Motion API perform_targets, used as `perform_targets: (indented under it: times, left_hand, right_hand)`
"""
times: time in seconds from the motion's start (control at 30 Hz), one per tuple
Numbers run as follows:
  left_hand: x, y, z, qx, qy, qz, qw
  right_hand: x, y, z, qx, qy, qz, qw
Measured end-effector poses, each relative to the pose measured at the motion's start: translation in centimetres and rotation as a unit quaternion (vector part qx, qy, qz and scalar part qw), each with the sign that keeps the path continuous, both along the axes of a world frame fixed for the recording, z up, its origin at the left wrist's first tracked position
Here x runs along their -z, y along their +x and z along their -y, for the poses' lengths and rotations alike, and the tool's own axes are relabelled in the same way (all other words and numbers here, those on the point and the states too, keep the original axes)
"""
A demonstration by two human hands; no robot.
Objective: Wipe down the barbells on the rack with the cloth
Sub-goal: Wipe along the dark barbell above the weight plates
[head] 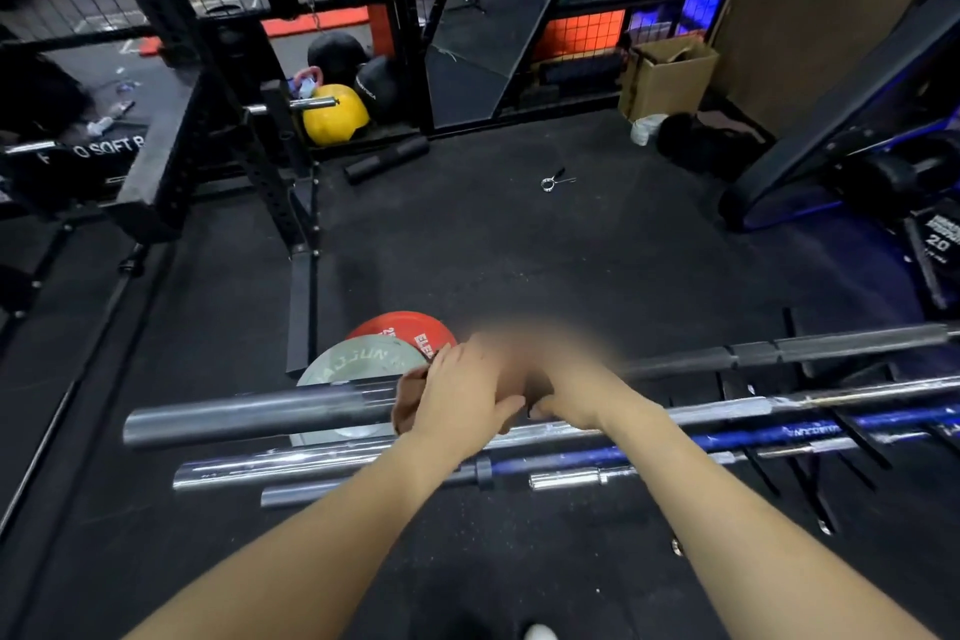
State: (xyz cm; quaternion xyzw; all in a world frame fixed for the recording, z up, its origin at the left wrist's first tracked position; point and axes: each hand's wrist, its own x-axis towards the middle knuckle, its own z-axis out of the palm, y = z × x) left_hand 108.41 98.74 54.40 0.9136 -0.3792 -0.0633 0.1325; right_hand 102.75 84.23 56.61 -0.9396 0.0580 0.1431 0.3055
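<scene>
Now both hands meet on top barbell (260, 415); cloth blurred.

Yellow ball (335, 113), cardboard box (670, 78)

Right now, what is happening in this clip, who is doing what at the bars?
A person leans over a low rack of barbells in a gym. Both hands meet on the top dark bar: the left hand lies over a brownish cloth wrapped on it, and the right hand rests just beside it. Part of that spot is blurred, so the right hand's grip is unclear. Red and grey weight plates sit behind the bars, and a collar clip lies on the floor.
</scene>
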Motion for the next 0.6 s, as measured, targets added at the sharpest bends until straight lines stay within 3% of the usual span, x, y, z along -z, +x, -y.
perform_targets:
  times: [0.13, 0.3, 0.4, 0.53, 0.6]
  left_hand:
    - [-0.4, 0.6, -2.3, 0.008, 0.012, -0.008, 1.000]
    - [-0.3, 2.5, -6.9, -0.077, 0.047, -0.028, 0.996]
    - [-0.6, 1.1, -3.7, -0.116, 0.052, 0.001, 0.992]
    - [0.0, -1.9, 1.8, -0.086, 0.000, 0.012, 0.996]
    - [0.0, -1.4, 1.0, -0.071, 0.016, 0.046, 0.996]
  right_hand:
    - [0.0, 0.0, -0.2, 0.008, -0.030, -0.016, 0.999]
    - [0.2, -0.5, -0.8, 0.020, -0.038, -0.005, 0.999]
    - [0.4, -0.5, -1.0, 0.025, -0.042, 0.004, 0.999]
    - [1.6, -0.7, -0.9, 0.043, -0.025, 0.059, 0.997]
    - [1.2, -0.9, -0.6, 0.045, -0.025, 0.048, 0.998]
